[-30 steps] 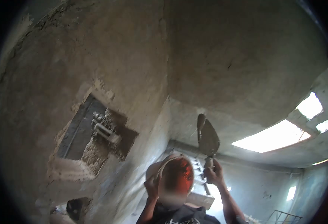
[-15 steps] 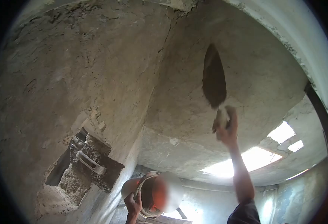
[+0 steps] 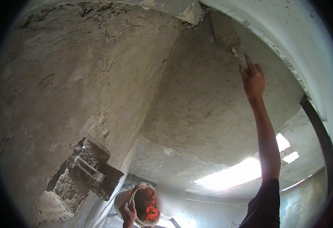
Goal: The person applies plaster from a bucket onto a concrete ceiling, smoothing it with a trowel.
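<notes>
My right hand is raised high, fingers closed around the handle of a trowel. The trowel's blade lies against the plastered surface near its upper edge, and its outline blends into the grey plaster. Low in the view, my left hand grips the rim of a bucket. That bucket is tipped so its mouth shows, with orange inner walls smeared by dark mortar. A blurred patch covers the area just right of it.
A mortar-caked float with a pale handle rests at a broken opening in the left wall. A pale curved edge runs along the upper right, with a dark beam below it. Bright openings let in light.
My right hand has moved up and to the right with the trowel, whose blade now lies flatter near the upper edge. The bucket has shifted slightly down and left in view.
</notes>
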The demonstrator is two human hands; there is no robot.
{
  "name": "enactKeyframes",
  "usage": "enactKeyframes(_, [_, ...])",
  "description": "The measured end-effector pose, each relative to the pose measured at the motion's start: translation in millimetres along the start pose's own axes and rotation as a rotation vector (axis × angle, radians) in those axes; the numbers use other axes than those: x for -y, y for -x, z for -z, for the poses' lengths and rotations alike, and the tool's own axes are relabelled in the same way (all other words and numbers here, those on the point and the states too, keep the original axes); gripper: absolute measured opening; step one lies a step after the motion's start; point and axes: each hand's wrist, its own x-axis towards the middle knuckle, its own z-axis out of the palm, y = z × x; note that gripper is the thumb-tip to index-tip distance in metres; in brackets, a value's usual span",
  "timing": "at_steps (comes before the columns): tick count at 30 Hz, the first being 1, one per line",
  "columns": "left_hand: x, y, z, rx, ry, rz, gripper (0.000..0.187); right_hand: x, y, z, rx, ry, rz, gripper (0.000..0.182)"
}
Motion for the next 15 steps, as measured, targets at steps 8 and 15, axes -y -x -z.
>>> enactKeyframes(8, [-3, 0, 4, 0.02, 0.01, 0.027, 0.033, -16, -29, -21, -0.045, 0.241, 0.143, 0.045])
enactKeyframes(15, [-10, -4, 5, 0.104, 0.02, 0.085, 0.033, -53, -29, -20, -0.019, 0.333, 0.149, 0.048])
